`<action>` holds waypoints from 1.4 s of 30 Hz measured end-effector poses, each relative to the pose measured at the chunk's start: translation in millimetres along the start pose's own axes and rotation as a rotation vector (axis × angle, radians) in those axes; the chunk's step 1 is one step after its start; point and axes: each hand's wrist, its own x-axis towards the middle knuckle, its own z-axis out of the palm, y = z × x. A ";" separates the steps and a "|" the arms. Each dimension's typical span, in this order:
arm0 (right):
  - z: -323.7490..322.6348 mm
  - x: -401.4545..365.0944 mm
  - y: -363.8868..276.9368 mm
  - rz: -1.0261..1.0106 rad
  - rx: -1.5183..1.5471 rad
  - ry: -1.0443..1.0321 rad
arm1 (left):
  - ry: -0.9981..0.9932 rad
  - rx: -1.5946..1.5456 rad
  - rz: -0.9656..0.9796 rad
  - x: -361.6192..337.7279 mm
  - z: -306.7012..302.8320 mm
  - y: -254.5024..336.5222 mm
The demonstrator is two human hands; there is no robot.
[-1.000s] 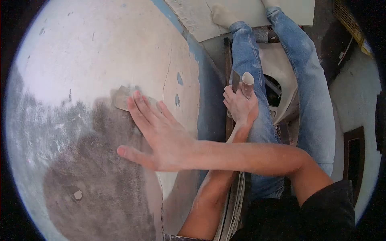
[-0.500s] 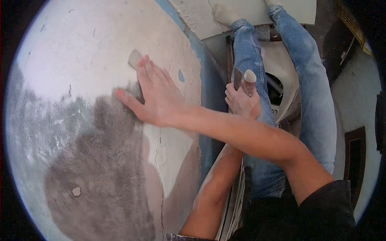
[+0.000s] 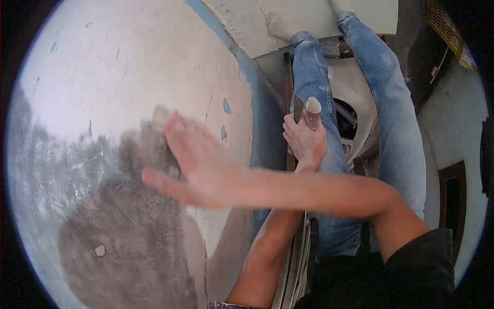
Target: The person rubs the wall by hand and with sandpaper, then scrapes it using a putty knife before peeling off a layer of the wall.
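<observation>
My right hand (image 3: 198,165) is blurred and lies over the pale, worn surface (image 3: 139,62), fingers stretched forward and thumb apart. Beneath it is a flat block, whose pale end (image 3: 160,114) sticks out past the fingertips; most of the block is hidden by the hand. My left hand (image 3: 307,138) is closed near my knee, below the crossing right forearm. From its grip rise a thin dark blade (image 3: 298,108) and a brown cylinder (image 3: 313,114) with a pale, hollow-looking end. Whether these two are joined is hidden.
A dark grey patch (image 3: 128,242) covers the surface's lower part, with cracks and a blue edge (image 3: 244,77) on its right. My jeans-clad legs (image 3: 399,113) stretch over a pale, curved object (image 3: 350,77) with a dark opening. A yellow crate (image 3: 445,31) is at upper right.
My right hand and the block have moved down the surface and slightly left. My left hand keeps its grip; the whole view has shifted a little.
</observation>
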 end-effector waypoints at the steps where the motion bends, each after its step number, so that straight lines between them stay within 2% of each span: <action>1: 1.2 -2.9 0.5 -0.021 -0.022 -0.003 | 0.005 0.009 0.014 0.1 -0.1 -1.3; 3: 4.7 -10.5 4.0 -0.052 -0.064 -0.012 | 0.003 -0.005 0.015 -3.8 1.0 -2.4; 6: -5.8 42.8 24.1 0.037 0.012 0.094 | -0.018 -0.036 -0.011 -1.4 -1.3 -1.0; 7: -8.4 42.4 18.7 0.044 0.010 0.073 | -0.041 -0.027 -0.017 -0.2 -4.2 0.3; 9: -11.1 33.0 6.3 0.065 0.002 0.031 | -0.033 -0.015 -0.006 -0.7 -4.1 1.6; 12: 8.3 -16.5 -11.7 -0.033 -0.019 -0.051 | 0.024 -0.005 0.030 -3.6 3.7 -3.0; 17: -4.7 35.9 5.6 -0.013 0.031 0.092 | -0.097 0.077 -0.037 3.9 5.6 -7.1; 18: -10.9 45.5 3.6 -0.004 0.054 0.132 | -0.070 0.053 -0.039 3.0 7.4 -9.1; 21: -2.1 9.2 -25.3 -0.048 -0.082 -0.034 | -0.021 -0.002 -0.026 1.1 12.5 -8.5; 24: 9.4 -2.6 -22.7 -0.209 -0.114 0.005 | -0.016 -0.001 -0.008 -1.9 14.0 -14.5; 27: -2.5 33.2 -13.6 -0.104 -0.042 0.125 | 0.028 -0.012 0.010 -1.3 25.3 -28.5; 30: 10.0 6.7 -26.2 -0.136 -0.105 0.061 | 0.034 -0.021 0.018 -0.6 14.8 -11.8; 33: 17.5 -16.7 -20.5 -0.269 -0.180 0.096 | 0.006 -0.028 -0.012 -5.7 5.5 -5.3; 36: -0.3 30.6 -11.9 -0.163 -0.039 0.113 | 0.005 -0.020 -0.023 -4.8 6.5 -7.4; 39: -6.4 32.7 -24.1 -0.102 0.001 0.070 | 0.026 -0.029 0.010 1.5 11.0 -10.9; 42: 7.2 -13.8 -38.9 -0.204 -0.191 0.026 | 0.045 -0.061 0.008 -1.9 7.7 -6.3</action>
